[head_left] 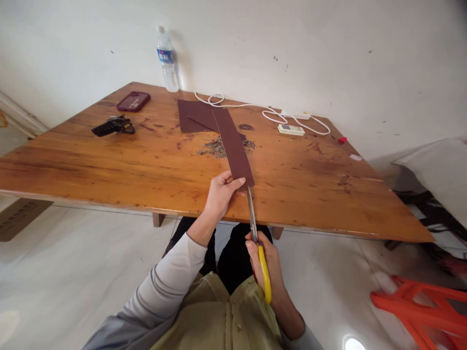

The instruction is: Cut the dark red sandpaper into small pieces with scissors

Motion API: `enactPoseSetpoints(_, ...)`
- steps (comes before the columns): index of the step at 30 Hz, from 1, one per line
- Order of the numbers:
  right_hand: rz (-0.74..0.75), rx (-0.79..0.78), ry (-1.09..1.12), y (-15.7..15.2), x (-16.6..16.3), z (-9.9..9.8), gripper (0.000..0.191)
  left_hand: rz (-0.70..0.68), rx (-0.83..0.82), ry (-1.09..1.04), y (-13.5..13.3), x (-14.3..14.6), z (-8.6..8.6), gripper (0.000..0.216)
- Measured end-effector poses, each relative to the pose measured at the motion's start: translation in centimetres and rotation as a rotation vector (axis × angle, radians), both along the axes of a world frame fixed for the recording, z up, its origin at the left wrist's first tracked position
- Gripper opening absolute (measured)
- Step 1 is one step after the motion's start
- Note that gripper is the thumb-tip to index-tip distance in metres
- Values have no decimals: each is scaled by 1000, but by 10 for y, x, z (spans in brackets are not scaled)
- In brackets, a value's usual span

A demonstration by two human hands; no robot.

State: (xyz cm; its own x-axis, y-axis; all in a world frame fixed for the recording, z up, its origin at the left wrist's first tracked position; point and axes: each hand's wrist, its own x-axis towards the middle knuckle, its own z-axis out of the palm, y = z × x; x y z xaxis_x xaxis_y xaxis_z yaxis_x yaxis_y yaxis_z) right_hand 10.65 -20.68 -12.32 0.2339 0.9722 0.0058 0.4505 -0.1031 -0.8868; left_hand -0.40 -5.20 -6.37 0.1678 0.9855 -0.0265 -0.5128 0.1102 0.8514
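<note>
My left hand (221,195) pinches the near end of a long dark maroon strip (233,143), which looks like sandpaper or stiff paper. Scissors (252,214) with yellow handles are gripped in my right hand (272,262), their blade tips touching the strip's near right corner. Whether the blades are closed on it I cannot tell. Beneath the strip lies a pile of thin, small clippings (215,148), partly covered by it. Farther back on the wooden table (156,170) rests a larger maroon sheet (191,116) with another cut piece over it.
A water bottle (167,63) stands by the wall. To the left lie a maroon phone case (133,101) and a black bunch of keys (113,126). A white cable (241,105) runs along the back, near a white remote (291,130). An orange stool (419,301) stands at lower right.
</note>
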Motion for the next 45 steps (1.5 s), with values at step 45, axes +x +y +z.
enactPoseSetpoints(45, 49, -119, -59, 3, 41, 17, 24, -38, 43, 8, 2, -1, 0, 23)
